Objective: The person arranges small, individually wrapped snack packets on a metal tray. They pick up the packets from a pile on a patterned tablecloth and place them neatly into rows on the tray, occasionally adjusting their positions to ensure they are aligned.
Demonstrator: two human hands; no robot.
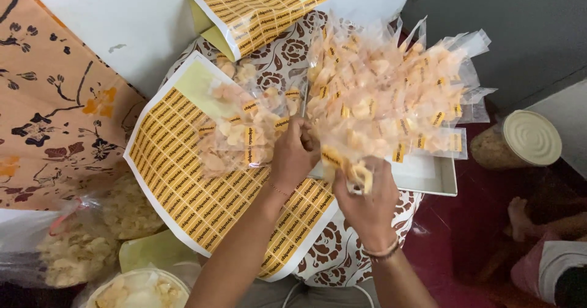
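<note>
1. Packet [350,172] of pale snacks, with a yellow label, was at the table's near edge, under the big packet pile [391,94].
2. Your right hand [367,204] clasped it from below.
3. Your left hand [292,156] pinched its top, above the yellow sticker sheet [183,179].

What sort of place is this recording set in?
Probably a home used for small-scale snack packing, not a factory. The hands, left hand and right hand, handle small clear snack bags over yellow sticker sheets on a patterned cloth, beside a lidded jar on the floor.
</note>
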